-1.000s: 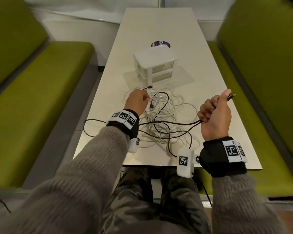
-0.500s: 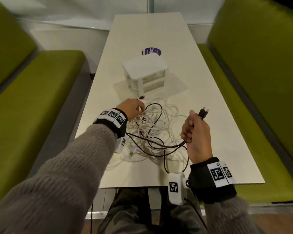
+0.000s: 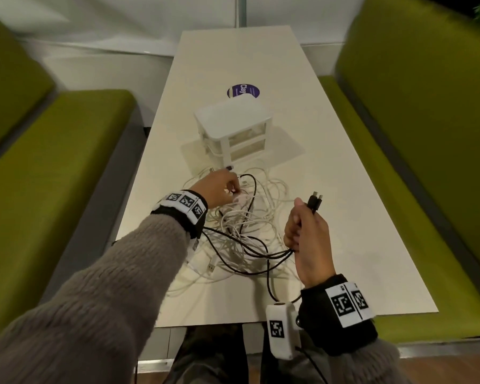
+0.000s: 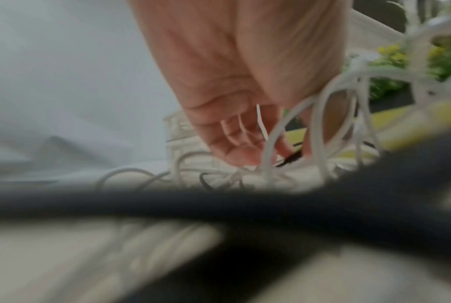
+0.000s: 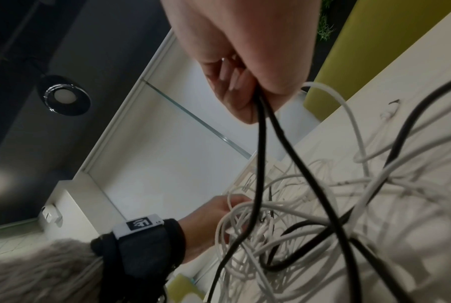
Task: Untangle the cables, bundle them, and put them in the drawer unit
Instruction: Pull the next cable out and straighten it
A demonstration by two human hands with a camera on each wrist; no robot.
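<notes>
A tangle of white cables [image 3: 272,217] lies on the table [image 3: 352,206] in front of the white drawer unit [image 3: 233,126], whose drawers are closed. A black cable [image 3: 250,246] loops through the tangle. My right hand [image 3: 306,231] grips the black cable [image 5: 260,153] in a fist, and both its plug ends [image 3: 316,202] stick up past the thumb. My left hand [image 3: 222,189] reaches into the far left of the pile. Its fingers [image 4: 234,143] curl down around thin white cables [image 4: 268,155].
A round purple sticker [image 3: 243,91] lies behind the drawer unit. Green benches [image 3: 53,176] [image 3: 427,134] flank the table on both sides. A loose white USB plug [image 3: 211,268] lies near the front of the pile. The table's near edge [image 3: 219,324] is just above my lap.
My right hand has come left and nearer to the pile with the black cable, which has gone slack. The left hand stays in the white cables. My head has tilted.
</notes>
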